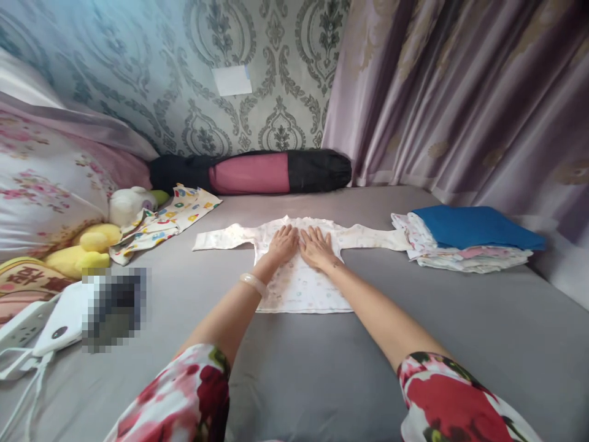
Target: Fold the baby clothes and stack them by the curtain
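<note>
A small white long-sleeved shirt (pixel 306 293) with a faint print lies flat on the grey bed sheet (pixel 294 368), both sleeves stretched out sideways. My left hand (pixel 283 244) rests flat on the upper part of the shirt, fingers extended. Beside it, my right hand (pixel 317 247) also lies flat on the chest area with its fingers slightly spread. Neither hand grips the cloth. The shirt's right-side cuff reaches a stack of folded clothes (pixel 473 252), topped by a blue folded cloth (pixel 481 227).
Left are a patterned garment (pixel 177 218), a yellow plush toy (pixel 85 252), a white plush toy (pixel 131 205) and a floral pillow (pixel 50 178). A power strip (pixel 23 325) and white device (pixel 69 313) with cables lie nearer. A black-and-pink roll (pixel 251 173) lies along the wall; curtains (pixel 414 92) hang right.
</note>
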Action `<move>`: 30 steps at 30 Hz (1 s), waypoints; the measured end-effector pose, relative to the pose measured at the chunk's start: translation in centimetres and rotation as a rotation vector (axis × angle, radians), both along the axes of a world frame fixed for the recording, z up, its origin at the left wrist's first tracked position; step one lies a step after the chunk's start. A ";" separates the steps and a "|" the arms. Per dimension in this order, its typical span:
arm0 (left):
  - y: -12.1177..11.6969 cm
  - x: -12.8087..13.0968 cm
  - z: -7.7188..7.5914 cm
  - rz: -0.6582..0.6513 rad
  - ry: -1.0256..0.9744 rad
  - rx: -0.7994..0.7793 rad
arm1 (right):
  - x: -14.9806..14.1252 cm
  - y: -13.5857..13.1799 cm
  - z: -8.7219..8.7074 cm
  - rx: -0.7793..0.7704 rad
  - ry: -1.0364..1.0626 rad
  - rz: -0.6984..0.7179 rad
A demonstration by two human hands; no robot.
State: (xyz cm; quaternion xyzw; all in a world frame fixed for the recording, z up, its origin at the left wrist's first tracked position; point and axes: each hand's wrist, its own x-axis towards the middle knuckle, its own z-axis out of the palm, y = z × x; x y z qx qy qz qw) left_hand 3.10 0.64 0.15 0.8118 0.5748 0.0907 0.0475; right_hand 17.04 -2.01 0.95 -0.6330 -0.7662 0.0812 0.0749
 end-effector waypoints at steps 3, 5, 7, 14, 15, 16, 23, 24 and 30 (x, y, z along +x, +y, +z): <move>1.3 -0.7 -0.1 0.080 0.002 -0.018 | 0.5 1.7 0.0 0.007 -0.012 -0.025; 1.8 -1.2 0.0 0.135 0.020 -0.007 | 0.5 2.4 0.0 0.032 -0.015 -0.057; 2.1 -1.5 0.1 0.173 0.048 0.004 | 0.3 2.9 -0.1 0.067 -0.014 -0.127; 2.2 -1.6 -0.1 0.186 0.114 -0.005 | 1.0 2.6 0.3 0.023 0.040 -0.202; 2.3 -1.6 -0.1 0.184 0.118 -0.004 | 1.6 2.5 0.5 -0.019 0.062 -0.160; 2.3 -1.6 -0.1 0.181 0.121 -0.002 | 2.3 2.5 0.9 -0.064 0.101 -0.114; 2.5 -2.0 -0.6 0.142 0.077 0.063 | 8.2 1.5 3.4 -0.131 0.339 -0.072; 2.4 -2.1 -0.7 0.121 0.053 0.088 | 8.8 1.2 3.5 -0.110 0.354 -0.102; 2.0 -2.2 -0.3 -0.045 -0.085 0.186 | 10.8 0.7 3.3 0.031 0.416 -0.341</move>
